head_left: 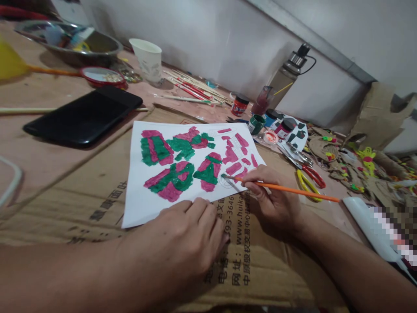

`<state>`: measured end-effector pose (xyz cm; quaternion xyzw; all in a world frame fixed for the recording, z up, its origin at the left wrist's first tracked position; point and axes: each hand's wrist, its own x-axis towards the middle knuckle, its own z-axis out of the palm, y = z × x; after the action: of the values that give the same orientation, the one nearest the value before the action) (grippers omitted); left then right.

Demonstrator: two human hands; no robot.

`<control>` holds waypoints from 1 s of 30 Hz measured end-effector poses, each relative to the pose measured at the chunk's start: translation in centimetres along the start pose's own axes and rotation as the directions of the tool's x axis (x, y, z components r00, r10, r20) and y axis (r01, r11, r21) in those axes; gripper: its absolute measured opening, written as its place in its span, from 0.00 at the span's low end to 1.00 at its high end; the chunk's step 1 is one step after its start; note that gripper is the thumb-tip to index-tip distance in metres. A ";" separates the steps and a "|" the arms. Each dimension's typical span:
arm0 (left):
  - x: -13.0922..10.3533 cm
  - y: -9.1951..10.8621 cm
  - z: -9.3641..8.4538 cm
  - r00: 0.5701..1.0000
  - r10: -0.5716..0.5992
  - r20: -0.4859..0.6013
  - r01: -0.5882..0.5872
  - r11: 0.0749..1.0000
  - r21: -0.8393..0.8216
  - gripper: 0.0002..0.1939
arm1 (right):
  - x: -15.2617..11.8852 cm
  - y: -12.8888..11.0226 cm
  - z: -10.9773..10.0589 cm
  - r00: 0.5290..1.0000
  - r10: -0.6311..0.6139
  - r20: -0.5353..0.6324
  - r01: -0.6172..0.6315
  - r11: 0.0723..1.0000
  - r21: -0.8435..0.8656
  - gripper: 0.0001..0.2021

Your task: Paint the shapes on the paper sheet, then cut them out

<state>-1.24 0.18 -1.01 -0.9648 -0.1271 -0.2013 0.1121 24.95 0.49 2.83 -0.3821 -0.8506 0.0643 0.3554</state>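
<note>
Orange brush (296, 191) was pinched by right hand (276, 195) at paper's (138, 191) three o'clock; painting seemed underway, steadiness needed; left hand (192, 230), six o'clock, grip unclear.

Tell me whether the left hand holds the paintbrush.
No, the right hand holds the paintbrush, while the left hand rests at the near edge of the sheet.

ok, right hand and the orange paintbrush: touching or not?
Touching. The head view shows it plainly: the right hand grips the orange paintbrush between thumb and fingers, nearer its bristle end.
</note>
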 end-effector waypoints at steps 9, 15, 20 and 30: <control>-0.1 0.0 -0.1 1.000 -0.020 0.019 0.020 1.000 -0.005 0.09 | 0.1 -0.3 0.0 0.994 0.088 -0.068 -0.090 0.996 -0.015 0.09; -0.1 0.0 0.1 0.999 -0.023 -0.034 0.022 1.000 -0.022 0.09 | 0.1 0.2 0.4 0.997 0.072 -0.003 -0.072 0.997 -0.011 0.08; -0.1 0.1 -0.1 0.999 -0.031 -0.025 0.030 0.999 -0.013 0.08 | -0.1 -0.5 -0.2 0.997 0.070 0.024 -0.071 0.997 0.024 0.07; 0.2 0.0 -0.1 0.999 -0.018 -0.043 0.017 1.000 -0.007 0.09 | 0.3 0.0 0.6 1.000 -0.002 -0.025 0.003 1.000 0.027 0.06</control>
<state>-1.08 0.18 -0.89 -0.9594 -0.1325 -0.2235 0.1099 24.42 0.78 2.55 -0.3770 -0.8456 0.0708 0.3713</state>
